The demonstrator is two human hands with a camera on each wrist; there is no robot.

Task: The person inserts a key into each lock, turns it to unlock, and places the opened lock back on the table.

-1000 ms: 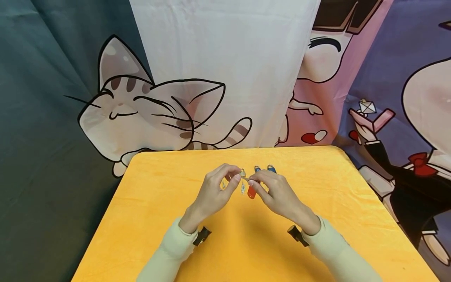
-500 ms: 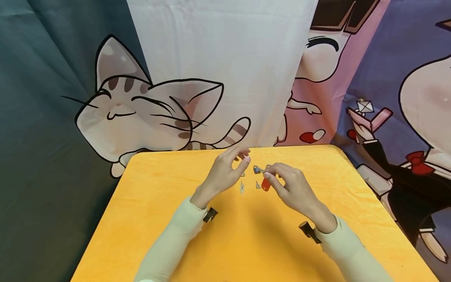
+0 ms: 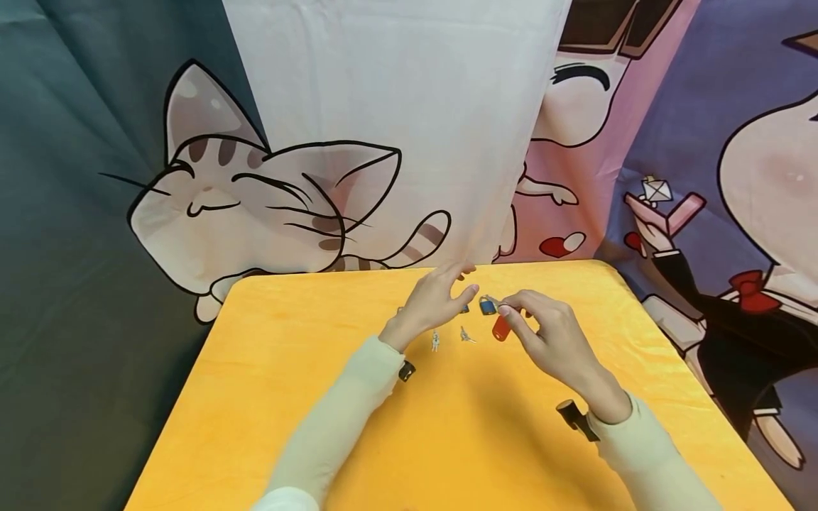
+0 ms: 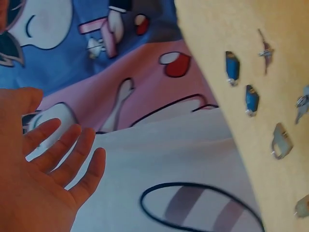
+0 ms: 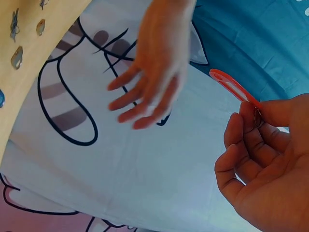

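Hands (image 3: 554, 332) apart near table's far edge (image 3: 332, 277)

A red plastic key tag (image 3: 501, 328), with a small metal ring (image 5: 257, 117) at its end, tilts in the pinch of the person's right hand (image 3: 557, 333), held clear above the yellow-covered table (image 3: 447, 447). Just to its left, two blue padlocks (image 3: 488, 308) lie in a row there, and two brass-coloured padlocks (image 4: 283, 140) carry the row farther along. Two sets of silvery keys (image 3: 435, 342) lie on the person's side of that row.
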